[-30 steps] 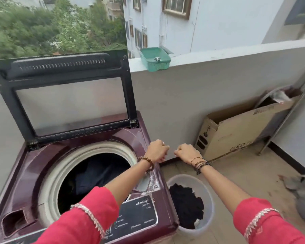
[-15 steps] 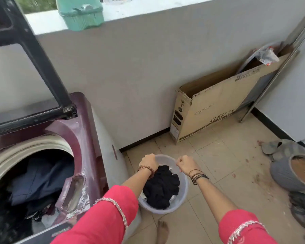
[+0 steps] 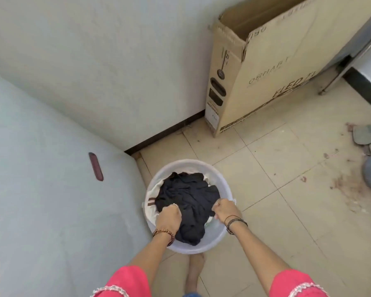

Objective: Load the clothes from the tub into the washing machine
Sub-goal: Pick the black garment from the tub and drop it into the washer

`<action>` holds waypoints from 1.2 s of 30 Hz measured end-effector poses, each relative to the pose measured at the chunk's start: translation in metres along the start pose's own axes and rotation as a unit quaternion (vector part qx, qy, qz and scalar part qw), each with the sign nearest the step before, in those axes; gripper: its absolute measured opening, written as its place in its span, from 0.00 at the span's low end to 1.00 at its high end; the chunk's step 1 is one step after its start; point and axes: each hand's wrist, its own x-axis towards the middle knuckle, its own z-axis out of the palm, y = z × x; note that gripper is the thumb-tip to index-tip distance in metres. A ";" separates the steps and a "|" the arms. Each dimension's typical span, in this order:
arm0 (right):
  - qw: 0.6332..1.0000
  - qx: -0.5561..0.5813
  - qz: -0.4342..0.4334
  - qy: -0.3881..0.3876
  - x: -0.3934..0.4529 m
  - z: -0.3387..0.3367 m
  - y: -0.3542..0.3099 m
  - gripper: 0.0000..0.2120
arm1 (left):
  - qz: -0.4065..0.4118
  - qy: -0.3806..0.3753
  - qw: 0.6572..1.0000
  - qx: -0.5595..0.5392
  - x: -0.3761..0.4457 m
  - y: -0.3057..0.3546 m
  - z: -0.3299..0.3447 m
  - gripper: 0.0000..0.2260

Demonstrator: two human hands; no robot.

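Both the left hand (image 3: 169, 215) and right hand (image 3: 225, 210) are clenched on the dark clothes (image 3: 187, 202) in the tub (image 3: 220, 175) on the floor beside the washing machine (image 3: 51, 189); nothing lifted yet, loading remains.

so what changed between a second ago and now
Both hands dropped from above the washer into the tub: left hand and right hand now close on the black clothes. The view tilted down, hiding the drum. The tub and cardboard box stayed put.
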 end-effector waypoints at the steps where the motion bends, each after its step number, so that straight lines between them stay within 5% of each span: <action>1: 1.000 -0.007 0.004 -0.007 0.013 0.009 0.007 0.09 | 0.004 -0.006 1.000 0.005 0.009 -0.002 0.010 0.11; 6: 0.999 -0.032 0.005 -0.004 0.076 0.045 0.033 0.11 | 0.071 -0.054 0.996 -0.011 0.061 -0.007 0.048 0.06; 14: 0.998 -0.046 -0.034 0.004 0.157 0.080 0.050 0.14 | 0.155 -0.076 0.981 0.085 0.141 -0.001 0.087 0.18; 20: 0.991 -0.037 -0.089 -0.096 0.191 0.112 0.048 0.35 | 0.182 -0.024 0.955 0.232 0.182 0.000 0.094 0.27; 26: 0.981 -0.097 -0.111 -0.125 0.180 0.132 0.060 0.07 | 0.117 -0.001 0.931 0.347 0.206 -0.017 0.074 0.32; 32: 0.982 -0.109 -0.084 -0.131 0.161 0.131 0.067 0.08 | 0.153 0.001 0.895 0.420 0.182 -0.014 0.063 0.14; 36: 0.996 -0.020 -0.052 -0.063 0.139 0.114 0.065 0.06 | 0.181 0.100 0.929 0.306 0.139 -0.014 0.058 0.10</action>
